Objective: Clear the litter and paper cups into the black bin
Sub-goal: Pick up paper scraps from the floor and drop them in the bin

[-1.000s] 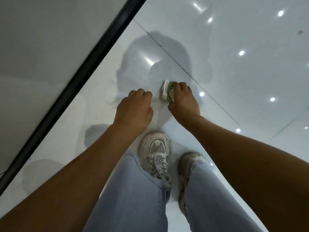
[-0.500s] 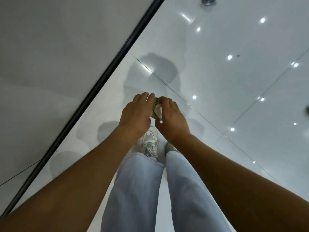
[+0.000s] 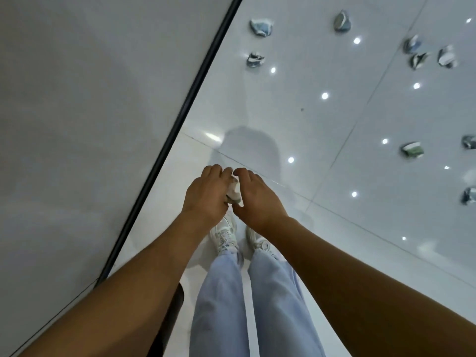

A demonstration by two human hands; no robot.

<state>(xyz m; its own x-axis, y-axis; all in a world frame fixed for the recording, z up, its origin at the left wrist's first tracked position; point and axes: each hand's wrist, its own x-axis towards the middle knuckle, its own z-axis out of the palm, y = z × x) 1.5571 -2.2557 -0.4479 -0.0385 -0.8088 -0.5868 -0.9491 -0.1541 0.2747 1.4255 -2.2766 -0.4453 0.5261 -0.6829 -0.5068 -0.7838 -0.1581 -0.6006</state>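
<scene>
— Both hands have come up off the floor since a second ago, haven't they? Back then our right hand (image 3: 258, 195) alone pinched the crushed cup (image 3: 234, 192) down on the tiles, and the left hand (image 3: 206, 194) hung beside it with loosely curled fingers.

— Yes, and now we have the two hands brought together in front of us, above our white shoes (image 3: 225, 237). That crumpled cup sits squeezed between them: white paper with a bit of green at its lower edge. Our left hand curls its fingers around it from one side, and the right hand's fingers bend over it from the other.

— Is the right hand truly gripping, or only touching?

— We cannot tell for certain — its fingertips meet the paper, but the cup hides most of the contact.

— What about the rest of the litter?

— More has come into sight than half a second ago. We see two crumpled cups (image 3: 260, 27) near the wall's black baseboard (image 3: 185, 106), one (image 3: 342, 21) further along at the top, a cluster of three (image 3: 418, 59) toward the upper right, and others (image 3: 412, 150) by the right edge. All lie on the glossy white floor (image 3: 334, 130), well apart from our hands.

— And the black bin?

— Something dark (image 3: 173, 313) shows under our left forearm, but we cannot tell what it is.
</scene>
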